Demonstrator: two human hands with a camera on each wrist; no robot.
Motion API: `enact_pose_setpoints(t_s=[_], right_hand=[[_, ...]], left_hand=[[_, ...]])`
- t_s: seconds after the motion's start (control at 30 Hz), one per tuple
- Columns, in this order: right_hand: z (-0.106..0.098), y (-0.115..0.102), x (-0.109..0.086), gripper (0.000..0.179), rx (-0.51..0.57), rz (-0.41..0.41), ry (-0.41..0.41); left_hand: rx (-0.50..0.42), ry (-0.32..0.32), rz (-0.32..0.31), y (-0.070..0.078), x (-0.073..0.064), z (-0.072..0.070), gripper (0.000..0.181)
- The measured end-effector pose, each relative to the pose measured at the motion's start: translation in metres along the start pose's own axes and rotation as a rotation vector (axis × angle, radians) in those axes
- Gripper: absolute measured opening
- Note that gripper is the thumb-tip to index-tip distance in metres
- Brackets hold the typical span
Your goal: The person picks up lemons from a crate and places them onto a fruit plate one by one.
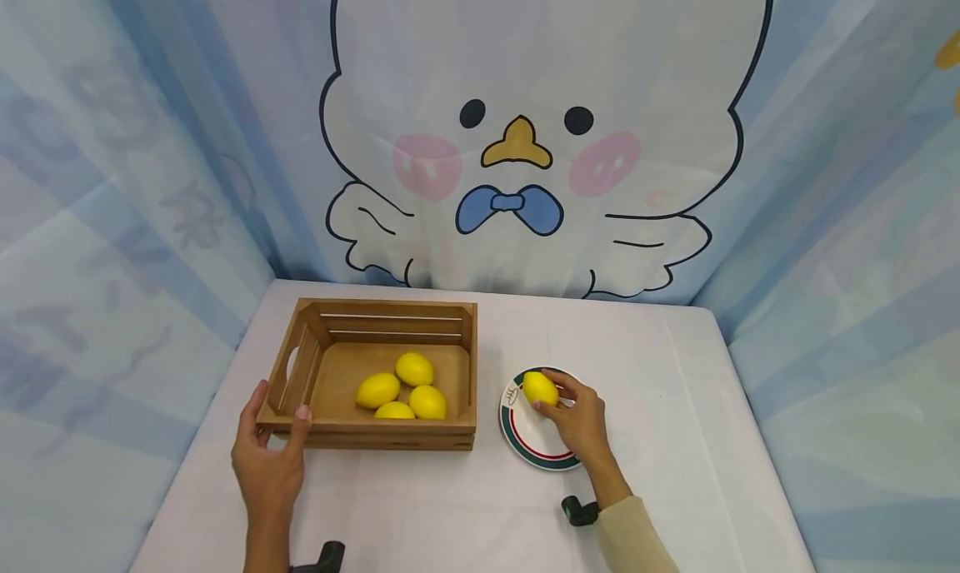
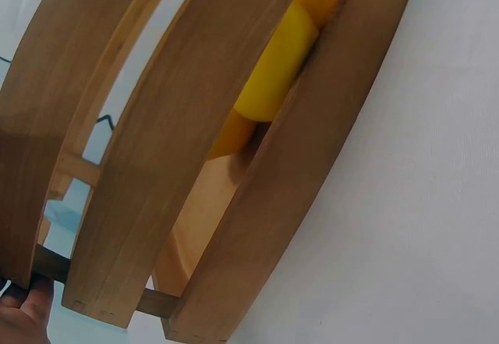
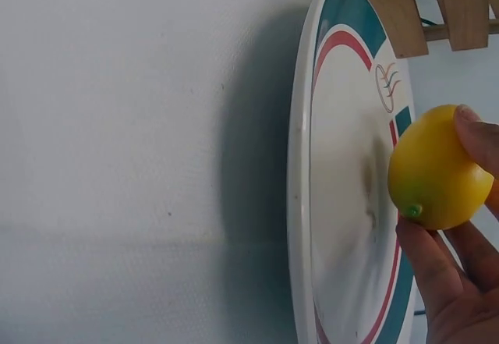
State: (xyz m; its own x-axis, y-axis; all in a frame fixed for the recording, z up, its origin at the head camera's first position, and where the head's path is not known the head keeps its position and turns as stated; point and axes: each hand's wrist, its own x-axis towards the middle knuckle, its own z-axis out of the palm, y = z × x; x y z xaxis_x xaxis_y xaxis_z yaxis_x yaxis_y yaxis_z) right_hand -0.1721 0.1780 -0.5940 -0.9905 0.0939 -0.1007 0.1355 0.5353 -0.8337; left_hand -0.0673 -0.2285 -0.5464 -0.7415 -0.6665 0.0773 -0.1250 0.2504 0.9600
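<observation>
My right hand (image 1: 583, 423) pinches a yellow lemon (image 3: 437, 168) between thumb and fingers. That lemon is over the far left part of a round white plate (image 1: 514, 436) with a green and red rim; the right wrist view shows it apart from the plate's surface. At the near left corner of a slatted wooden crate (image 1: 375, 436), my left hand (image 1: 272, 465) grips the frame, thumb at the front rim and fingers at the left side. Several more lemons (image 1: 378, 390) lie together in the crate's right half. Only part of the left hand shows in the left wrist view.
Both the crate and the plate stand on a white-covered table (image 1: 420, 506), the plate to the crate's right. A curtain (image 1: 517, 256) with a cartoon bird hangs along the back edge, and pale blue curtains (image 1: 112, 265) close off the sides. Dark wrist mounts (image 1: 579, 511) sit by both wrists.
</observation>
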Motion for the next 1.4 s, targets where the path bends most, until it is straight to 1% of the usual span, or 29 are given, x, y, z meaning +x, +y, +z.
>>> enact_pose_setpoints(t_s=[0.23, 0.53, 0.93, 1.13, 1.4], right_hand=[[0.002, 0.002, 0.0, 0.054, -0.007, -0.013, 0.01], [0.004, 0.0, 0.003, 0.055, -0.024, -0.027, -0.001], [0.007, -0.004, 0.009, 0.057, -0.102, -0.036, -0.02], [0.007, -0.006, 0.009, 0.059, -0.091, -0.029, -0.032], [0.006, -0.01, 0.006, 0.057, -0.084, -0.025, -0.026]], left_hand=[[0.001, -0.007, -0.013, 0.0, 0.0, -0.001, 0.071], [-0.01, -0.005, -0.007, 0.0, 0.0, -0.001, 0.072], [-0.022, -0.005, -0.005, -0.001, 0.001, -0.001, 0.072], [-0.019, -0.014, -0.007, 0.002, 0.0, 0.0, 0.071], [-0.013, -0.016, -0.017, 0.003, -0.001, -0.001, 0.071]])
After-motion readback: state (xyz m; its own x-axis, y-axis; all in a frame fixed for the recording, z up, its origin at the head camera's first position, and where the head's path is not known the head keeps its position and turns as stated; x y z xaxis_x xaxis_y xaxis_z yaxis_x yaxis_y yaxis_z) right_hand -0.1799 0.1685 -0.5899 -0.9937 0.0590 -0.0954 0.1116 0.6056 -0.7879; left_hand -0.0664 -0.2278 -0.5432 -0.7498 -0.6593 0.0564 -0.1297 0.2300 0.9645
